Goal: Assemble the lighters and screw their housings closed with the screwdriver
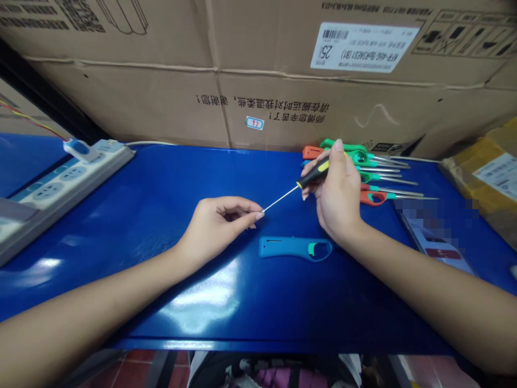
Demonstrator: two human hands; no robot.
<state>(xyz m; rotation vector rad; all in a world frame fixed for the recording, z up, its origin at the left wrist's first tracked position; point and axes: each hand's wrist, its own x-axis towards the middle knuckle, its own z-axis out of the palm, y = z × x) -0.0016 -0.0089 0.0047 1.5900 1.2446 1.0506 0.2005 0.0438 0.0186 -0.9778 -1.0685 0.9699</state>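
My right hand (pixel 337 194) is wrapped round the black and yellow handle of a screwdriver (pixel 313 173), its thin shaft slanting down to the left. At the shaft's tip, my left hand (pixel 224 223) pinches with thumb and fingertips; whether a small part sits there too is hidden by the fingers. Below both hands, a blue lighter body (pixel 285 248) with a green trigger lies flat on the table, without a metal tube. Behind my right hand lie several long-necked lighters (pixel 375 196) in orange, green and blue, their metal tubes pointing right.
A white power strip (pixel 68 178) with a plugged-in cable runs along the left of the blue table (pixel 161 178). A large cardboard box (pixel 161 102) stands across the back. At right are a taped box (pixel 484 178) and a flat packet (pixel 438 242).
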